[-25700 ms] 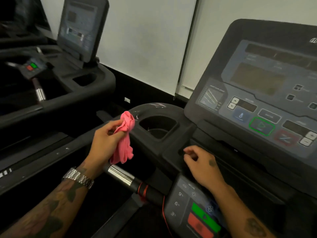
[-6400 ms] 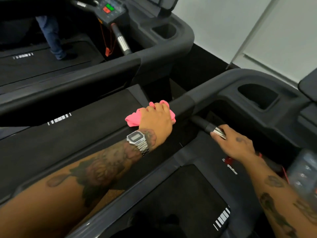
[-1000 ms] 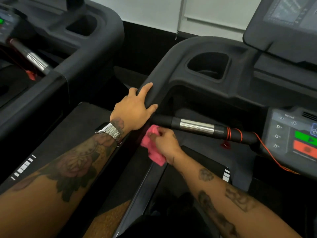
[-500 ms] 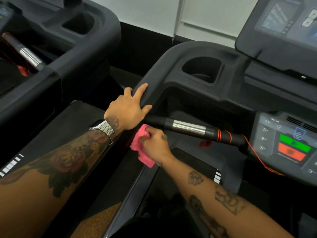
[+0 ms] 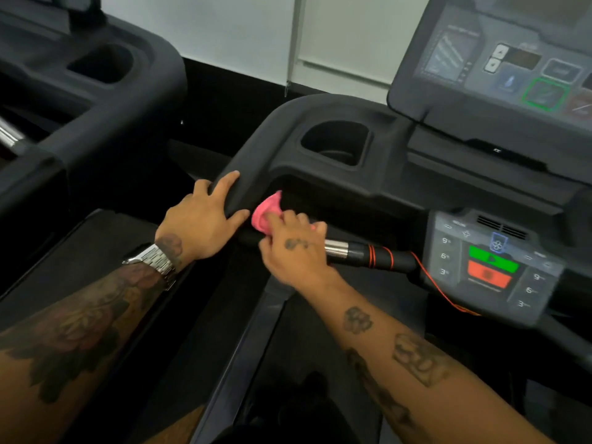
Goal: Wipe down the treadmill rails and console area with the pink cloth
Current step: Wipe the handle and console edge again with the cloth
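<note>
My right hand (image 5: 293, 248) holds the bunched pink cloth (image 5: 266, 213) against the left end of the treadmill's horizontal handlebar (image 5: 362, 251), where the bar meets the black side rail (image 5: 253, 161). Most of the cloth is hidden under my fingers. My left hand (image 5: 205, 219) rests on the rail with straight, spread fingers, just left of the cloth. The console screen (image 5: 499, 59) rises at the upper right, and the small control pad (image 5: 490, 267) with green and red buttons sits at the bar's right end.
A cup holder (image 5: 336, 142) is sunk in the console tray behind my hands. An orange safety cord (image 5: 439, 290) runs from the bar past the control pad. A second treadmill (image 5: 96, 91) stands on the left. The running belt (image 5: 304, 363) lies below.
My right hand has lifted the pink cloth from below the rail up onto the left end of the handlebar. My left hand has stayed on the rail.
</note>
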`<state>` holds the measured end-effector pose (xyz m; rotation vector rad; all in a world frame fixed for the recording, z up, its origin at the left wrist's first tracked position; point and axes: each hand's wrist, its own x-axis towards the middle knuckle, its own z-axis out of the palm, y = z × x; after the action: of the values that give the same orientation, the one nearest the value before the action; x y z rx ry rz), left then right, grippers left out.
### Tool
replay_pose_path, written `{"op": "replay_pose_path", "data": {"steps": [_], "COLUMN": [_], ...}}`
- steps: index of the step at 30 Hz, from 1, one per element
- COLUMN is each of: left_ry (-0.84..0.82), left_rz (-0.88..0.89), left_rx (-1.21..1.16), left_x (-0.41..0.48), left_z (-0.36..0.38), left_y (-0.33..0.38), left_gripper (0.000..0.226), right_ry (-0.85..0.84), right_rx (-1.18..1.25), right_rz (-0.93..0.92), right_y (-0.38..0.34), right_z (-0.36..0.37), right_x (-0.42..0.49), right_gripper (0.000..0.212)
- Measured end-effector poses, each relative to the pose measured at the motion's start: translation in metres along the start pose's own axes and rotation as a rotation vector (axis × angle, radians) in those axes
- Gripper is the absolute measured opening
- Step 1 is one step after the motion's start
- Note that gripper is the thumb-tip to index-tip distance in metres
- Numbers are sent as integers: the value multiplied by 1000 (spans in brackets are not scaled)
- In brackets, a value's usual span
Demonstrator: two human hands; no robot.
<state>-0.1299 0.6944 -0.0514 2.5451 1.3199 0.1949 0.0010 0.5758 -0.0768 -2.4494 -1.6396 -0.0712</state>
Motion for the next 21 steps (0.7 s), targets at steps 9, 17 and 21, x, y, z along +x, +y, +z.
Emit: {"op": "replay_pose_path", "data": {"steps": [9, 17, 21], "left_ry": [-38, -38, -47], "left_rz": [-14, -33, -28], "left_rx": [-70, -43, -54], "left_x": [-2, -1, -2], "left_z": [-3, -2, -5], "left_y": [-3, 2, 4], "left_gripper": [71, 69, 69], "right_ry": [237, 301, 137], "right_rx": [-43, -192, 46], "right_rz": [-5, 226, 38], "right_y": [96, 94, 44], "right_z": [-7, 2, 7], "right_x": [-40, -41, -21], "right_gripper": [22, 15, 20]}}
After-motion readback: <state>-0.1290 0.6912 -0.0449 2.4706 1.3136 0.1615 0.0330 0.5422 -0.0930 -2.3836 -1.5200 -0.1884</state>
